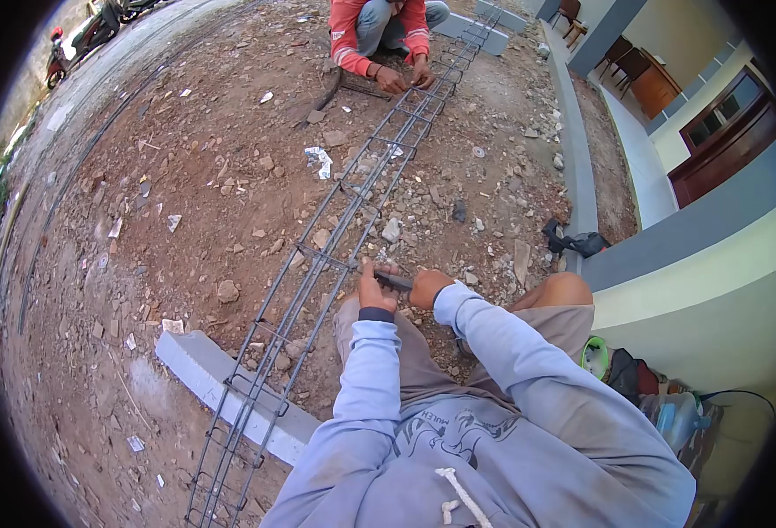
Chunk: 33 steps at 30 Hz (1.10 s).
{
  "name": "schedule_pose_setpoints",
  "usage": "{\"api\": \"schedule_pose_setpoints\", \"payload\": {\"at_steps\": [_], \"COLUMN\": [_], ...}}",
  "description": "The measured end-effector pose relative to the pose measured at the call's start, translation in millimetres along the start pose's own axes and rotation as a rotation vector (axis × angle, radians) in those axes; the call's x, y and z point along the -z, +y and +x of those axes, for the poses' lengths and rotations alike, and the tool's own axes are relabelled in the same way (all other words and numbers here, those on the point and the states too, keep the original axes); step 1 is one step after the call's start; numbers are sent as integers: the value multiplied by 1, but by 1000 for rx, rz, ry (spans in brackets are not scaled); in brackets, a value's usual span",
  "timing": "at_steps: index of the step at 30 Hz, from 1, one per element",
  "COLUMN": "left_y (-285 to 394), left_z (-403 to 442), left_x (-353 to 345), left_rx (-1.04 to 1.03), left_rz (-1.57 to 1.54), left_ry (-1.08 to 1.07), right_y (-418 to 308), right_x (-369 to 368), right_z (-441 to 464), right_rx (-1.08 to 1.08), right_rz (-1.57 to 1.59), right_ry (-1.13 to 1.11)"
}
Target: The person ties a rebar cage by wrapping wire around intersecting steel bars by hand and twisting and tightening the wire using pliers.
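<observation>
A long cage of steel rods with cross ties (326, 251) runs diagonally over the ground. My left hand (376, 287) is at its right edge, fingers bent close to a rod crossing; whether they grip anything is too small to tell. My right hand (427, 287) is closed around the end of a dark tool (395, 282), whose other end reaches toward my left hand and the cage. A light grey block (291, 431) lies beneath the near part of the cage.
A co-worker in a red jacket (345, 31) crouches at the far part of the cage, both hands on it. Grey blocks (485, 37) lie behind. Stones and paper scraps litter the soil. A black bag (586, 244) lies by the wall at right; a motorbike (88, 40) stands far left.
</observation>
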State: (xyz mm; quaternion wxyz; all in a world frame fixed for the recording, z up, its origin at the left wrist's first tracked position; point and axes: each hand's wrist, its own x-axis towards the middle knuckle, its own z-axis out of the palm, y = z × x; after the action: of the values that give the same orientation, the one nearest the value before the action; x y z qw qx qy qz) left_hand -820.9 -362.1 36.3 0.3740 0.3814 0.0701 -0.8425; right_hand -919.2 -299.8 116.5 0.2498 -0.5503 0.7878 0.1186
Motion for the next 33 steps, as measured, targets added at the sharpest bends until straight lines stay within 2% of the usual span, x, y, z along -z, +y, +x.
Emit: {"api": "schedule_pose_setpoints", "payload": {"at_steps": [3, 4, 6, 7, 8, 11, 15, 16, 19, 22, 23, 25, 26, 29, 30, 33], "left_y": [-7, -9, -7, -6, -5, -8, -12, -13, -18, -18, -16, -16, -16, -13, -13, -10], "left_z": [-8, -5, -1, -4, -7, -1, 11, 16, 44, 44, 36, 7, -3, 1, -4, -1], "left_x": [17, 21, 21, 21, 19, 19, 6, 5, 5, 1, -3, -7, -5, 19, 18, 21], "left_rx": [-9, -10, -15, -18, -22, -37, -50, -37, -38, -77, -95, -119, -134, -30, -46, -84], "left_rz": [3, -14, -11, -30, -51, -34, 39, 9, -91, -87, -73, -59, -52, 23, -45, 76], "left_ry": [-117, -161, -247, -197, -147, -94, 38, 57, 85, 181, 226, 170, 139, -85, -121, 24], "right_y": [-13, -1, 4, 4, 2, 6, -14, -17, -21, -6, 0, 12, 18, 46, 42, 28], "right_x": [46, 31, 26, 21, 17, 6, 19, 9, -3, -6, 0, 17, 22, -2, -6, -1], "right_z": [-16, 0, -3, -8, -14, -21, -63, -65, -56, -37, -29, -13, -14, 7, 1, -16], "right_rx": [-189, -231, -250, -265, -239, 2, 14, 38, 8, 11, -3, -21, -128, -111, -144, -19], "right_rz": [577, 752, 939, 1039, 991, 417, 26, -89, -276, -179, -30, 256, 670, 1171, 1161, 663], "right_ry": [-560, -681, -709, -727, -715, -221, 147, 312, 562, 445, 215, -249, -519, -921, -871, -407]}}
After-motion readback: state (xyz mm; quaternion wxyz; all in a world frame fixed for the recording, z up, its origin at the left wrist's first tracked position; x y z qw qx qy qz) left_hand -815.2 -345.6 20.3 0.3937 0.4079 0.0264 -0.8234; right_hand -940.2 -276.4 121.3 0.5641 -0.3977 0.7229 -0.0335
